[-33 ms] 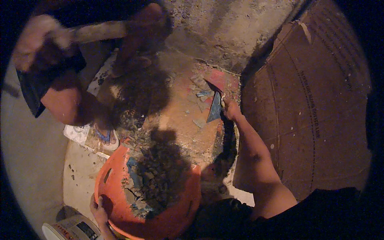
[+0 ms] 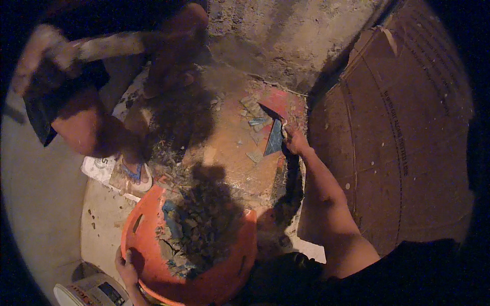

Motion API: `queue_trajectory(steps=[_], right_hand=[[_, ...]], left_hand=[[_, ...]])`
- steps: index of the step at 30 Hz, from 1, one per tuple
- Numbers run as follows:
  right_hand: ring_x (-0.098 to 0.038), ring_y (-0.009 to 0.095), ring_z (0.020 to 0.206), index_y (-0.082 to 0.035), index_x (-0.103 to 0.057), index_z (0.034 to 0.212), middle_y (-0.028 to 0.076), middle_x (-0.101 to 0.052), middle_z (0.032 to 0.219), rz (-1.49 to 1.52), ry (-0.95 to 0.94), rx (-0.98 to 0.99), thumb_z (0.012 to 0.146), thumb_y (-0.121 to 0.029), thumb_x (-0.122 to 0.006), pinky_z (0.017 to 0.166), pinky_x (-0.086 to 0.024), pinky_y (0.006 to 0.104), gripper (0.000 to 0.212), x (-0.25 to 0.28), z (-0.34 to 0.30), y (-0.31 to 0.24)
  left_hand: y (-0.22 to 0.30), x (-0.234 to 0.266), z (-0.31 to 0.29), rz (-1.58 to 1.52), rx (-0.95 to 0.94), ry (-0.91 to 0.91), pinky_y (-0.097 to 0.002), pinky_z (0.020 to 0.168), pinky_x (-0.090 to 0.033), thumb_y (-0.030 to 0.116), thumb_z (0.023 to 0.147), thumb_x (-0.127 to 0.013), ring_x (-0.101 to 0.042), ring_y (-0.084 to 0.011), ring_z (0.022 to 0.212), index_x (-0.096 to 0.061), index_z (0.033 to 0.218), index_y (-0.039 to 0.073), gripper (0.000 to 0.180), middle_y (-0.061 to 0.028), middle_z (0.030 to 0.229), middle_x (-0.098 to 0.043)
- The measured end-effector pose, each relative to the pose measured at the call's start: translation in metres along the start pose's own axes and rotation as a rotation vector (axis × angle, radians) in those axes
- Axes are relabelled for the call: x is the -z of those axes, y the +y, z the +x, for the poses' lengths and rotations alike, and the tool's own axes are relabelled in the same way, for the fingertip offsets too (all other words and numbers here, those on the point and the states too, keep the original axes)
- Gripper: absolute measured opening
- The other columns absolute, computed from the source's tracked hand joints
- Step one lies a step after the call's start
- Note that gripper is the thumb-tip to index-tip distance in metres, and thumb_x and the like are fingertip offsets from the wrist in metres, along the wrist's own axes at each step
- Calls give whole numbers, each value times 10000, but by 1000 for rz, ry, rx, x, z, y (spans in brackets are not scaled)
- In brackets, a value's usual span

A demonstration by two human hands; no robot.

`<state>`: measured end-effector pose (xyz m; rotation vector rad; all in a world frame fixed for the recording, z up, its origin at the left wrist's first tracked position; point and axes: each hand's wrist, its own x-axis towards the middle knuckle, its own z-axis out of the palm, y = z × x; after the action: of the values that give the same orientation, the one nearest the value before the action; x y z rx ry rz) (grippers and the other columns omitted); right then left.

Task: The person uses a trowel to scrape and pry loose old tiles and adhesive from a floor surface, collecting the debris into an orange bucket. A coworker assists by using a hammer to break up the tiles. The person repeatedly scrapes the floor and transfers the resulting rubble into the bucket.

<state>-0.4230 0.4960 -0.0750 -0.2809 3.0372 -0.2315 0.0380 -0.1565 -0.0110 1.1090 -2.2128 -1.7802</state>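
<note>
At lower left, my left hand (image 2: pixel 127 268) grips the rim of an orange flexible tub (image 2: pixel 140 250), fingers outside and thumb inside. Broken rubble (image 2: pixel 186 239), grey chunks with some blue pieces, fills much of the tub. My right arm reaches forward to the centre right, where my right hand (image 2: pixel 296 142) is closed round the handle of a trowel. The trowel's pointed grey-blue blade (image 2: pixel 274 138) is over the debris-strewn floor covering. Loose flat fragments (image 2: pixel 253 108) lie just beyond it, on a reddish patch.
Another person's blurred hand (image 2: pixel 38 53) holds a pale shaft (image 2: pixel 112 46) at upper left. That person's sandalled foot (image 2: pixel 135 176) stands beside the tub. A large cardboard sheet (image 2: pixel 398 127) lines the right side, a rough wall (image 2: pixel 291 41) the back. A white bucket (image 2: pixel 92 291) is at lower left.
The other person's hand and pale shaft have shifted slightly left. My two hands, the trowel and the tub stay almost where they were.
</note>
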Motion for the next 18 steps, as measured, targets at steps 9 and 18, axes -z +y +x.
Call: queue_trajectory(steps=[9, 18], right_hand=[[-611, 456, 1131, -128, -503, 1380, 238, -640, 1214, 92, 120, -315, 886, -217, -652, 962, -507, 518, 523, 33, -24, -9], [-666, 438, 1051, -100, -623, 1236, 238, -696, 1103, -13, 149, -452, 882, -290, -649, 898, -549, 520, 403, 46, 61, 38]], left_hand=[[-13, 3, 3, 124, -61, 69, -346, 984, -470, 111, 974, -612, -611, -209, 1089, -591, 1315, -53, 379, -124, 1185, -672], [21, -11, -8, 124, -59, 52, -331, 957, -478, 140, 991, -609, -613, -198, 1055, -591, 1313, -42, 371, -110, 1153, -674]])
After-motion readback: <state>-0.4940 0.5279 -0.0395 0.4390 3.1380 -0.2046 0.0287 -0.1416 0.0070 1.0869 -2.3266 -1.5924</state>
